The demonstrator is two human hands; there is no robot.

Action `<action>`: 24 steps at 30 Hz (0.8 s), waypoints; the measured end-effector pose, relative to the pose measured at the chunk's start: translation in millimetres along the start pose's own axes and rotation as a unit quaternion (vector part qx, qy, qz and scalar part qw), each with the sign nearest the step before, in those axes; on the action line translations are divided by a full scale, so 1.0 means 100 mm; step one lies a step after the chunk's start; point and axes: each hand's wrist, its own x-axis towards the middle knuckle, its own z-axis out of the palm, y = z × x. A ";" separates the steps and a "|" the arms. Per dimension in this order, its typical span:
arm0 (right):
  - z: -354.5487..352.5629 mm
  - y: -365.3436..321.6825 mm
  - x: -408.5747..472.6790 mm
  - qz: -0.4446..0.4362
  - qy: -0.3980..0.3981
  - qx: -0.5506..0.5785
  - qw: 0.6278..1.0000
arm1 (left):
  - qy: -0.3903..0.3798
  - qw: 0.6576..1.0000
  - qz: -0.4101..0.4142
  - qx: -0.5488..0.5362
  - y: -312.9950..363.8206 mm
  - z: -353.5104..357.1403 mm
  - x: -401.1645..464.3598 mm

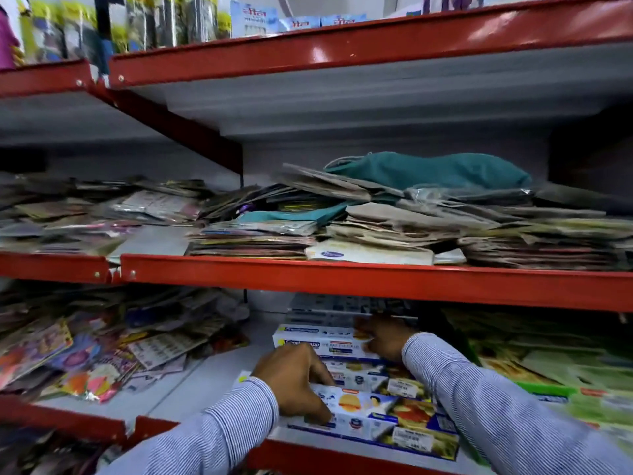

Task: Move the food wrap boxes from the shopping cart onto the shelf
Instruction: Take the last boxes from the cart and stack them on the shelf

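Several white and blue food wrap boxes lie on the low red-edged shelf (212,378), in rows from front to back. My left hand (294,382) rests on the left end of the front food wrap box (380,418), fingers curled over its top edge. My right hand (383,339) reaches deeper in and grips the right end of a rear food wrap box (318,341) that lies on top of others. More boxes (342,303) are stacked behind under the shelf above. The shopping cart is out of view.
Loose flat packets (78,351) crowd the left of this shelf, green packs (548,371) the right. The shelf above (342,277) hangs low over my hands and holds piles of paper bags (411,221) and a teal cloth bag (428,169).
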 end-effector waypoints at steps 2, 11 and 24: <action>0.06 0.08 0.14 -0.002 -0.008 -0.028 1.000 | 0.001 1.000 -0.002 0.004 -0.05 0.00 0.10; -0.03 0.22 0.16 -0.029 0.042 -0.023 0.998 | 0.024 0.999 -0.017 -0.020 -0.16 -0.04 0.52; -0.08 0.40 -0.32 -0.027 0.063 0.038 0.997 | 0.169 0.981 0.031 0.087 -0.27 0.25 0.99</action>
